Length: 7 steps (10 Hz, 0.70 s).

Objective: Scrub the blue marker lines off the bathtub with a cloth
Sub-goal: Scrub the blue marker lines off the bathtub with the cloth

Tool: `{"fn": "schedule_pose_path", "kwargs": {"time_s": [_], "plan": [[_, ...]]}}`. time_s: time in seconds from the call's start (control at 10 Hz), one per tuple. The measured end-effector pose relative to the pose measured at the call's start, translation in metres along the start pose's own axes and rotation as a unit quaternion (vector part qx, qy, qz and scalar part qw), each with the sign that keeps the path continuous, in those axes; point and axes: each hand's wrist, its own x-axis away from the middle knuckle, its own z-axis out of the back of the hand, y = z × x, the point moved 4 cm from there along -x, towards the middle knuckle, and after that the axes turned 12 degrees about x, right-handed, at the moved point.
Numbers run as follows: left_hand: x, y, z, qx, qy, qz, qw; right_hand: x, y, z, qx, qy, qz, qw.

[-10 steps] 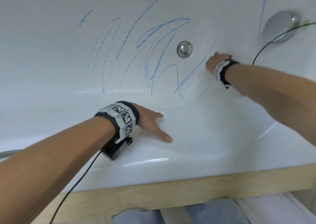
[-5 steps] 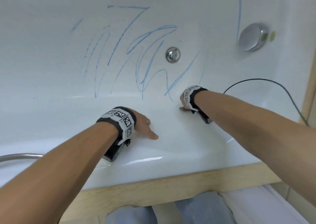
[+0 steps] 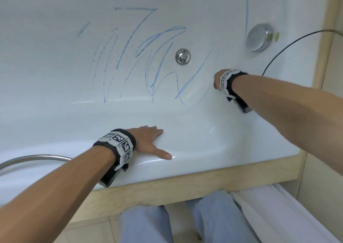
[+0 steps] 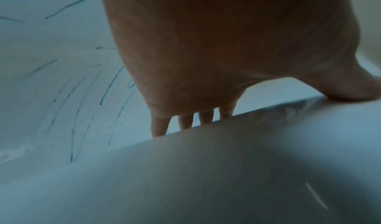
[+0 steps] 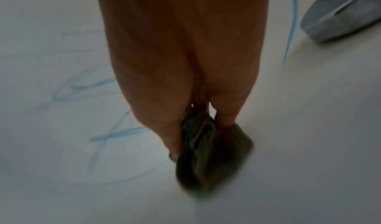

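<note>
White acrylic bathtub [image 3: 194, 131] scrawled with blue marker lines [image 3: 148, 57], a person leaning over its rim with both arms inside

Right hand [image 3: 217, 79], at about 2 o'clock in the head view, grips a bunched dark grey cloth [image 5: 204, 154] pressed to the tub wall beside the right-most strokes. Left hand [image 3: 148, 140], at 6 o'clock, lies flat and spread on the near rim, fingers [image 4: 158, 126] hanging over the inner edge. A round chrome drain fitting [image 3: 183, 56] sits among the lines; a larger chrome overflow cap [image 3: 259, 38] lies at 1 o'clock
</note>
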Motion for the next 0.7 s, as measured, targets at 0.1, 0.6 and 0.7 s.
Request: {"fn": "schedule_pose_path", "kwargs": {"time_s": [0.1, 0.6, 0.7], "plan": [[-0.003, 0.004, -0.006, 0.002, 0.002, 0.010, 1.000, 0.033, -0.048, -0.013, 0.023, -0.063, 0.062, 0.996], [-0.008, 0.015, -0.033, -0.044, 0.091, -0.049, 0.994, -0.030, 0.012, -0.004, 0.169, 0.010, 0.037, 0.985], [-0.007, 0.016, -0.033, -0.044, 0.090, -0.049, 0.994, -0.010, 0.001, -0.002, 0.157, -0.012, 0.035, 0.987]]}}
